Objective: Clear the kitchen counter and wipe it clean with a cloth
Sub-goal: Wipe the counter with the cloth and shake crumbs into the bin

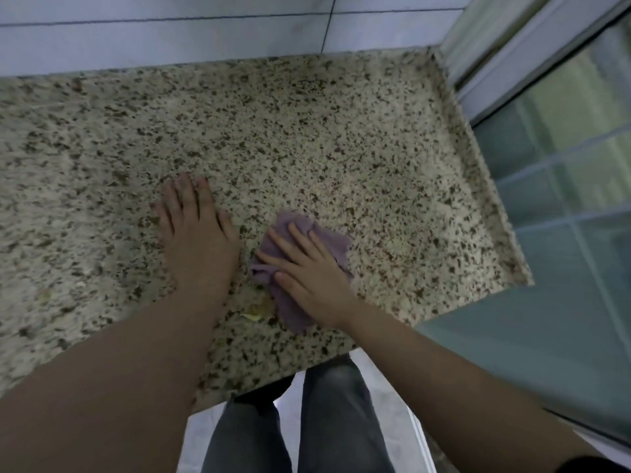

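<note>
A speckled beige granite counter (307, 138) fills the view. My right hand (304, 271) presses flat on a crumpled purple cloth (329, 242) near the counter's front edge, fingers spread over it. My left hand (196, 233) lies flat on the bare stone just left of the cloth, fingers extended and holding nothing. A small yellowish scrap (254, 314) lies on the counter between my two wrists, beside the cloth's near end.
A white tiled wall (205, 29) runs along the back of the counter. At the right stands a glass sliding door with a pale frame (505, 63). The counter ends at its right edge (495, 206). My legs (307, 431) stand below the front edge.
</note>
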Motion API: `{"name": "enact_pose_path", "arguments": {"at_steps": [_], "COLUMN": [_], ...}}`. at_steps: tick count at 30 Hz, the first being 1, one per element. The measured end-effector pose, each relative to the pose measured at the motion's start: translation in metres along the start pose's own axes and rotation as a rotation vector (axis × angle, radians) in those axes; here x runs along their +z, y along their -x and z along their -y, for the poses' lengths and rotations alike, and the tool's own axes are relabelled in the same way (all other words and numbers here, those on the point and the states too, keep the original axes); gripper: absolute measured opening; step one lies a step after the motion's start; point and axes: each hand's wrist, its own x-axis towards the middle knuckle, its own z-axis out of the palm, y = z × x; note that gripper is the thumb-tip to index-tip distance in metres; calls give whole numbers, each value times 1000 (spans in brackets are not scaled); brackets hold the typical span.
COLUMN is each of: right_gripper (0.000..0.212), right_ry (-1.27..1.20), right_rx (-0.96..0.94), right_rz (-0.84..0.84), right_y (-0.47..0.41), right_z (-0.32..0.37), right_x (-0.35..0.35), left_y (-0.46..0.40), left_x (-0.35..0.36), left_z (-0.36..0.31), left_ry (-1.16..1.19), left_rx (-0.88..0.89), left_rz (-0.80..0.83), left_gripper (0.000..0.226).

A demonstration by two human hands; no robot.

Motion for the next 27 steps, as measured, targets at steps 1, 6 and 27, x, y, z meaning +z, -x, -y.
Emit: {"name": "enact_pose_path", "arguments": {"at_steps": [1,6,27], "right_gripper": [44,35,41], "right_ry": [-86,-977,-66], "right_rx": [43,533,564], "right_rz": [7,-162,-298], "right_y": [-3,2,131], "right_z": [1,6,-140], "right_x": [-4,-57,-51], "left_y": [-1,2,0], "left_x": [-1,-6,5], "left_z": [-1,-1,-2], "left_ry": [-2,11,-44], "left_rx": [-1,15,10], "left_rz": [10,40,-41], "left_gripper": [62,62,63]}}
